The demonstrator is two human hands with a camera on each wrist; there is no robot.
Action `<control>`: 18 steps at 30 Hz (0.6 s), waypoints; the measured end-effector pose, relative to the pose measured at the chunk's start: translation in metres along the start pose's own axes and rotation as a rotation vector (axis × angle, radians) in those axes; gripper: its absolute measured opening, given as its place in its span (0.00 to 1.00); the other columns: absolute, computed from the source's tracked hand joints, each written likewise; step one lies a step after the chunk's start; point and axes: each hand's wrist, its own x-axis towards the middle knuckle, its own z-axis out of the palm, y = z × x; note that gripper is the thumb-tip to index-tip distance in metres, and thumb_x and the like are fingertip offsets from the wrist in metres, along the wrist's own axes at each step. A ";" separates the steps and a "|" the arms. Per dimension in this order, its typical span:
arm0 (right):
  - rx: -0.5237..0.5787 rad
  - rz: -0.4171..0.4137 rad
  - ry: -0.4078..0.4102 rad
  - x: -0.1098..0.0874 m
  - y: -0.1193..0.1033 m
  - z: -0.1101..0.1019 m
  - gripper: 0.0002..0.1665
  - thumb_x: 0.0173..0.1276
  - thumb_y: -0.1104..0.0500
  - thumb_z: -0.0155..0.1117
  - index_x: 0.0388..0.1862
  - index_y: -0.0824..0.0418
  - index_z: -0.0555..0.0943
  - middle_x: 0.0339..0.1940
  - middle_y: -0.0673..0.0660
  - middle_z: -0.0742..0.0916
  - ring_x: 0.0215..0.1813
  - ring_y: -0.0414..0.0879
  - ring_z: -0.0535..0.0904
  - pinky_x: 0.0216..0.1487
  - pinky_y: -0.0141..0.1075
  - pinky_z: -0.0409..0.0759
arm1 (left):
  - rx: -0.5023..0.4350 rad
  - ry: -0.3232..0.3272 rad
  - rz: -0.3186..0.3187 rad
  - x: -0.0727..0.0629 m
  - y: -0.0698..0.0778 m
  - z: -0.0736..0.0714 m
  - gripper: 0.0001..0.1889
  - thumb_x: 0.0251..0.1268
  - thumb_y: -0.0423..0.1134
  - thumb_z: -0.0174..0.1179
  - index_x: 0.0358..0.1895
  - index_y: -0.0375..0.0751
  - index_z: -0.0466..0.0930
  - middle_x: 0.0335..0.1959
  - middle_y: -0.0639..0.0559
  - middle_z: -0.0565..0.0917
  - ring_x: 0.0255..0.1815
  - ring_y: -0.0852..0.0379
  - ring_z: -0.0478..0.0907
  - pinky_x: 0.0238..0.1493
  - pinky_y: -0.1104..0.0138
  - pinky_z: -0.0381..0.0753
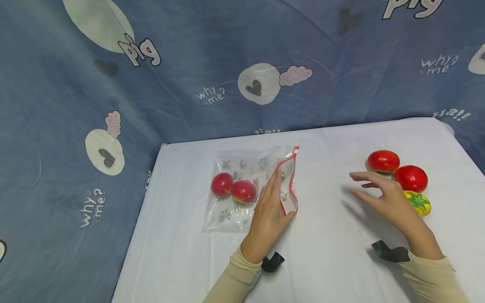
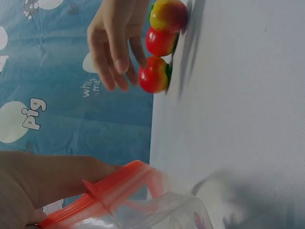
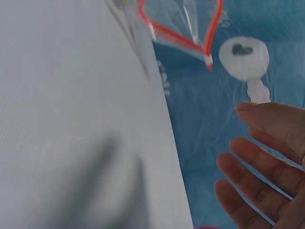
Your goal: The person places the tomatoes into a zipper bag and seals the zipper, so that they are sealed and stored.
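A clear zip bag (image 1: 235, 163) with a red zip rim (image 1: 292, 185) lies on the table, its mouth gaping to the right. Inside it are two red toy tomatoes, one to the left (image 1: 222, 184) and one beside it (image 1: 244, 192). My left hand (image 1: 267, 214) holds the bag at the rim, thumb by the rim's near end. My right hand (image 1: 394, 202) hovers over the right side, fingers loosely bent and parted, holding nothing. Close behind it are a red tomato (image 1: 383, 161), another red one (image 1: 411, 179) and a yellow one (image 1: 419, 203) with green leaves, partly hidden by that hand.
A white cloth (image 1: 326, 252) covers the table. Blue printed fabric (image 1: 212, 50) hangs behind and on the left. Black curved pieces show at the left wrist (image 1: 273, 262) and the right wrist (image 1: 390, 252).
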 end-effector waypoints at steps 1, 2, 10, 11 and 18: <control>0.000 -0.004 0.019 -0.003 0.002 -0.003 0.33 0.55 0.73 0.78 0.61 0.59 0.84 0.53 0.57 0.90 0.52 0.13 0.75 0.53 0.09 0.72 | 0.000 0.002 0.001 0.000 0.000 0.000 0.61 0.47 0.34 0.82 0.83 0.40 0.51 0.83 0.49 0.60 0.81 0.51 0.63 0.80 0.55 0.67; 0.005 -0.008 0.037 -0.006 0.005 -0.005 0.33 0.54 0.74 0.78 0.61 0.60 0.85 0.53 0.53 0.90 0.52 0.14 0.76 0.53 0.09 0.72 | 0.002 0.003 0.003 0.000 0.000 0.000 0.61 0.47 0.34 0.82 0.84 0.40 0.50 0.83 0.49 0.60 0.81 0.51 0.63 0.80 0.56 0.67; -0.036 -0.017 0.195 -0.024 0.018 -0.022 0.37 0.45 0.80 0.80 0.56 0.60 0.87 0.50 0.21 0.81 0.47 0.13 0.77 0.44 0.10 0.74 | 0.001 0.000 0.007 0.000 0.001 -0.001 0.61 0.48 0.34 0.81 0.84 0.41 0.49 0.84 0.49 0.59 0.81 0.51 0.63 0.80 0.55 0.66; -0.040 -0.011 0.209 -0.025 0.018 -0.025 0.37 0.44 0.80 0.80 0.56 0.60 0.87 0.50 0.21 0.81 0.47 0.13 0.76 0.46 0.09 0.73 | 0.001 0.001 0.007 0.000 0.001 -0.001 0.61 0.48 0.34 0.81 0.84 0.41 0.50 0.84 0.49 0.59 0.81 0.51 0.63 0.80 0.55 0.66; -0.144 0.101 0.241 -0.036 0.020 -0.041 0.36 0.46 0.75 0.83 0.57 0.62 0.85 0.51 0.31 0.85 0.52 0.14 0.70 0.59 0.05 0.59 | 0.001 0.004 0.018 -0.001 0.000 0.000 0.61 0.48 0.34 0.81 0.84 0.41 0.48 0.84 0.49 0.60 0.82 0.51 0.62 0.81 0.54 0.65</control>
